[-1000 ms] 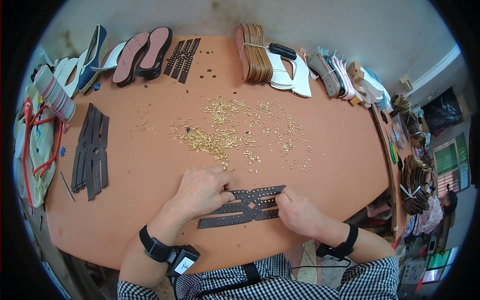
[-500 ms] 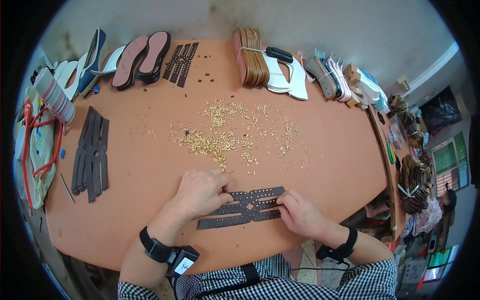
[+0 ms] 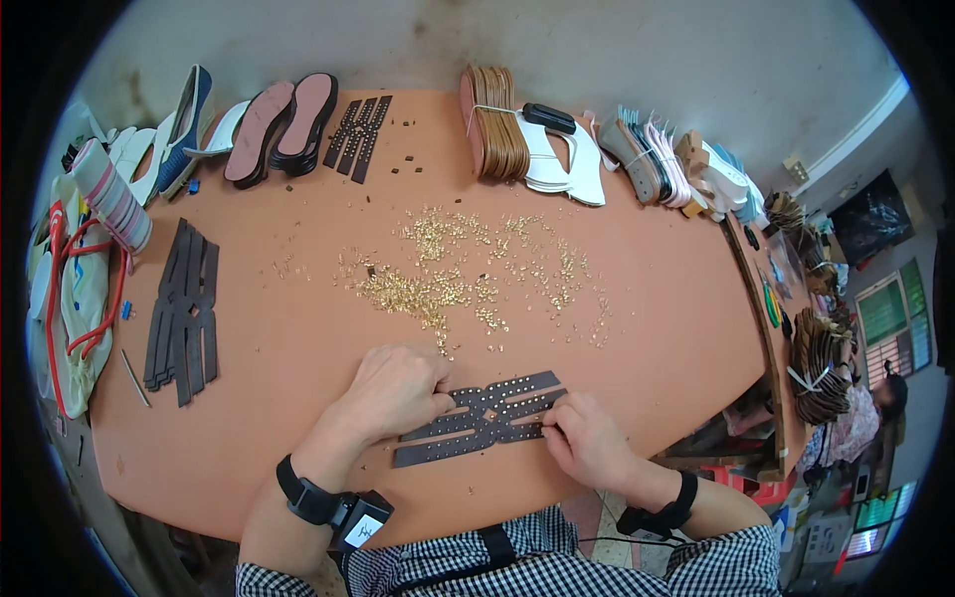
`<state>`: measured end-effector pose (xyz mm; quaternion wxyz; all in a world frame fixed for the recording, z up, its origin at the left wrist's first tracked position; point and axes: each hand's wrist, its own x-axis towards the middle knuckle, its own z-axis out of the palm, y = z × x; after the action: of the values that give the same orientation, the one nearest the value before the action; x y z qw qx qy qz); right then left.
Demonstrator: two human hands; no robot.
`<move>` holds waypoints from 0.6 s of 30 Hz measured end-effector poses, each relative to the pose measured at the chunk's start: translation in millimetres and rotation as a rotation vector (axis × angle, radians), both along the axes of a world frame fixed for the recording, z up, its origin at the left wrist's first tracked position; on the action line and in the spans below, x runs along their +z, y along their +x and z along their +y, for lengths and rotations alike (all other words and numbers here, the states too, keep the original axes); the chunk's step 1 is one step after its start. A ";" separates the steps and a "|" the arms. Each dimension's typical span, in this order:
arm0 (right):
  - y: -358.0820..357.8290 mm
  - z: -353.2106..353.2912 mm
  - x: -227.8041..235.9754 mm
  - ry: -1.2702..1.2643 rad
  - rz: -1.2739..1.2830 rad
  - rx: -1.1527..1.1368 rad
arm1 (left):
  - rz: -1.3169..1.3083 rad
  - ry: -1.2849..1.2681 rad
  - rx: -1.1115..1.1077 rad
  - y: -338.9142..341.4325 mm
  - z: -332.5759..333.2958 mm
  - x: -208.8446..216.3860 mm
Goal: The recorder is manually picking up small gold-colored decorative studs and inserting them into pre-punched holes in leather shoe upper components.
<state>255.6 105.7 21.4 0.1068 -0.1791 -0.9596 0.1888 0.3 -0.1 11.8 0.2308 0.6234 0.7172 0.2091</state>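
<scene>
A dark grey strap piece (image 3: 468, 422) with slits and rows of small metal studs lies on the table in front of me. My left hand (image 3: 400, 390) is closed, its thumb and fingers pinched at the upper left strip of the piece. At the right end, my right hand (image 3: 589, 440) grips the strips between thumb and curled fingers. Whether either hand also holds a loose stud is hidden. Beyond my hands spreads a scatter of small gold studs (image 3: 413, 289), its nearest ones close to my left knuckles.
Plain dark strap pieces (image 3: 185, 313) lie stacked at left, near a thin metal rod (image 3: 135, 378). Another studded piece (image 3: 358, 137), pink-topped soles (image 3: 306, 114) and a brown sole bundle (image 3: 492, 124) line the far edge. A person (image 3: 846, 433) is at the far right.
My right hand has shifted slightly left and down along the strap piece's right end. The piece has shifted slightly left with it. My left hand stays nearly in place.
</scene>
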 end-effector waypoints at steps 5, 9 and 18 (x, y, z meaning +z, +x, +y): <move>1.6 -5.7 2.8 -0.056 0.014 0.030 | -0.011 -0.061 -0.047 -2.8 -3.1 4.7; -16.1 24.9 4.3 -0.047 0.038 -0.117 | -0.031 -0.049 -0.056 -2.8 -2.3 1.8; -88.0 125.5 -13.5 -0.125 -0.015 -0.357 | -0.028 0.040 -0.031 -7.9 -0.2 -8.9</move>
<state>167.6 231.2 8.0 0.1199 -0.3542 -0.8998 0.2250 -7.6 -0.2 2.9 0.2317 0.6358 0.6999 0.2286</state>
